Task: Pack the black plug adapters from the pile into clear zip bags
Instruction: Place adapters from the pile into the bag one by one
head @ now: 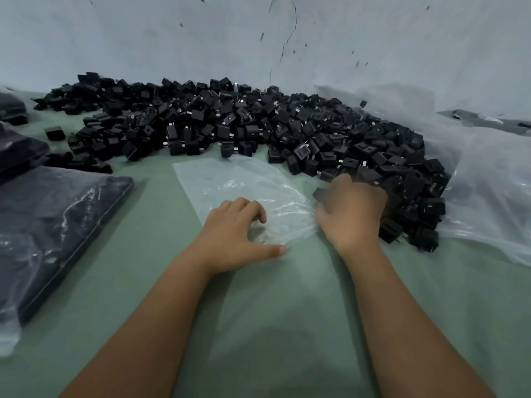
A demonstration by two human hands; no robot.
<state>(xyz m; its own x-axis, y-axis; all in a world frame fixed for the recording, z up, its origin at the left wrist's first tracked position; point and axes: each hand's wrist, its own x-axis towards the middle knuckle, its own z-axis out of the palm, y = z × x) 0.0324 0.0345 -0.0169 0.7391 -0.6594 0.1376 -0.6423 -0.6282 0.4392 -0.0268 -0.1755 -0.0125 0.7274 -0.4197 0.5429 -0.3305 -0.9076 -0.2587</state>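
A big pile of black plug adapters (258, 122) stretches across the far side of the green table, reaching down to the right. A clear zip bag (230, 182) lies flat in front of the pile. My left hand (232, 228) rests on the bag's near edge, fingers curled into the plastic and thumb stretched out to the right. My right hand (350, 211) is blurred at the bag's right edge, fingers curled around black adapters (319, 193) at the rim of the pile.
Filled clear bags of black adapters (57, 214) lie stacked at the left. A large crumpled clear plastic sheet (488, 173) lies under and behind the pile at the right. A grey-white wall (258, 38) stands close behind the table (273, 326).
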